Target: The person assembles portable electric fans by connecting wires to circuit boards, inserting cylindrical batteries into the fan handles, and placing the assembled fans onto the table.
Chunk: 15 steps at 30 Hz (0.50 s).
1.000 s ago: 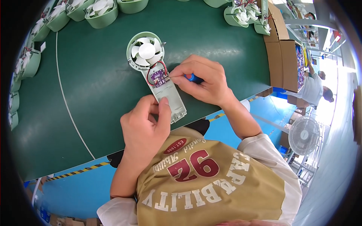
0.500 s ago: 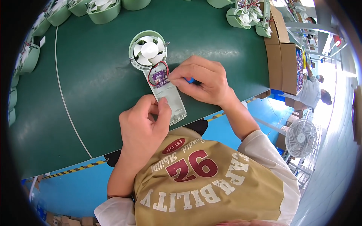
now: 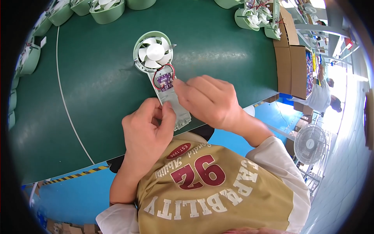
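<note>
A pale green handheld fan housing (image 3: 177, 106) lies open on the table, its round head with white blades (image 3: 155, 51) pointing away from me. A small purple circuit board (image 3: 164, 81) sits in the upper handle, with red and black wires (image 3: 173, 69) looping around it. My left hand (image 3: 149, 126) is closed, thumb and fingers pinching the handle's left edge below the board. At the board's right edge are the fingertips of my right hand (image 3: 210, 100), pressed together. Whatever they hold is hidden by the hand.
The green table (image 3: 97, 85) carries a row of similar fan housings (image 3: 107, 13) along its far and left edges. More fan parts (image 3: 253, 19) stand at the far right beside a cardboard box (image 3: 290, 70). A standing fan (image 3: 310, 144) and another person (image 3: 321, 93) are off to the right.
My right hand has rolled over, turning its back upward and its wrist nearer to me; the blue thing seen between its fingers is now hidden. My left hand and the fan housing have hardly moved.
</note>
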Each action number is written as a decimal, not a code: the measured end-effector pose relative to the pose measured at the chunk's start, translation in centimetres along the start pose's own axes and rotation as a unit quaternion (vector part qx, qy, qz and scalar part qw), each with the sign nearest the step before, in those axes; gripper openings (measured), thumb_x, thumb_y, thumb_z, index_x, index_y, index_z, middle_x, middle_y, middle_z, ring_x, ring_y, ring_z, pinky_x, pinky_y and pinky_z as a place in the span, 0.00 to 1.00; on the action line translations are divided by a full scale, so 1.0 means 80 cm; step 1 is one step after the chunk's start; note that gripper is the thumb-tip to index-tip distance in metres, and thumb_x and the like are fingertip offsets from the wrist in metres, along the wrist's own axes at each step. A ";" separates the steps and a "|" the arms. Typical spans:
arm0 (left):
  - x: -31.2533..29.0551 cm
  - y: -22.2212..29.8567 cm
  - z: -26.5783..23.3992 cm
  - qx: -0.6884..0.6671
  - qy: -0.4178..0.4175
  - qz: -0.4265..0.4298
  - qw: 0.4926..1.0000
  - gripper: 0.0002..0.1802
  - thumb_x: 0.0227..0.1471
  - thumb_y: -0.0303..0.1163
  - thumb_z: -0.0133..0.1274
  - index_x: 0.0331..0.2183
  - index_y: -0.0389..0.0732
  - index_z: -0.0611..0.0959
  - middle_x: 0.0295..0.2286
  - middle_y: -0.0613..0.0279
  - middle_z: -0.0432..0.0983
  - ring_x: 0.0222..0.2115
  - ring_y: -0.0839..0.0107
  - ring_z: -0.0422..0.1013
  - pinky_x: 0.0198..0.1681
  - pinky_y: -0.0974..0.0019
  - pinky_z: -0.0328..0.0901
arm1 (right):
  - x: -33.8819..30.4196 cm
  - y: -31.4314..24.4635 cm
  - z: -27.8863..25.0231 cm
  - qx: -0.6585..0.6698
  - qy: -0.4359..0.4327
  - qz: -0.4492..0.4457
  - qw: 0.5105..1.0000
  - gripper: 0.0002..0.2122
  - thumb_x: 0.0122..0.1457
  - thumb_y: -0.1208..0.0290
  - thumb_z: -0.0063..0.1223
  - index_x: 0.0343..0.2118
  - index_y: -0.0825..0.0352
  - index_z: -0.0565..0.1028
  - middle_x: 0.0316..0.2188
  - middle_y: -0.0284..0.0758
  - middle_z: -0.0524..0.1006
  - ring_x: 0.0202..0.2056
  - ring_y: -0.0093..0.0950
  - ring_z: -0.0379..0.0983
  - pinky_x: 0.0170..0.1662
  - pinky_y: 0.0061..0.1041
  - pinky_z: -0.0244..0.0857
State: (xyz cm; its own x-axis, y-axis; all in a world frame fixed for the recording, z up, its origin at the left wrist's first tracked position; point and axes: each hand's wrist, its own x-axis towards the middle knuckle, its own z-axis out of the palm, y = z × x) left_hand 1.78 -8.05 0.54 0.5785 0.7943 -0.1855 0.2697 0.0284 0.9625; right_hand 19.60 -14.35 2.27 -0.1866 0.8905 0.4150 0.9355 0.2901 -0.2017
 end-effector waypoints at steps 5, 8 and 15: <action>-0.001 -0.003 -0.003 0.009 -0.007 0.003 1.000 0.08 0.54 0.24 0.57 0.25 0.34 0.76 0.15 0.59 0.76 0.13 0.77 0.71 0.17 0.71 0.63 | -0.001 -0.014 -0.006 -0.028 -0.055 -0.015 0.998 0.17 0.45 0.83 0.61 0.41 0.75 0.76 0.25 0.31 0.69 0.20 0.24 0.68 0.20 0.22 0.65; 0.000 -0.008 0.001 -0.002 0.006 0.019 1.000 0.08 0.54 0.24 0.57 0.25 0.34 0.76 0.15 0.59 0.76 0.13 0.77 0.71 0.18 0.71 0.64 | 0.000 -0.020 -0.008 -0.061 -0.081 -0.026 0.995 0.17 0.48 0.80 0.59 0.43 0.80 0.75 0.25 0.33 0.68 0.21 0.23 0.67 0.21 0.21 0.65; -0.001 0.001 0.000 0.026 -0.007 0.009 1.000 0.08 0.56 0.25 0.56 0.26 0.34 0.78 0.15 0.59 0.76 0.14 0.77 0.72 0.18 0.71 0.63 | 0.005 -0.014 -0.016 0.057 -0.098 0.052 0.992 0.21 0.51 0.79 0.61 0.50 0.78 0.73 0.28 0.35 0.71 0.27 0.29 0.72 0.28 0.26 0.70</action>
State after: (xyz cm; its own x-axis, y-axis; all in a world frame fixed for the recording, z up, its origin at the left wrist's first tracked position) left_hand 1.76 -8.06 0.67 0.5935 0.7864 -0.1713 0.2987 -0.0177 0.9542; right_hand 18.84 -14.76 3.80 -0.1556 0.9654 0.2093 0.9148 0.2208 -0.3383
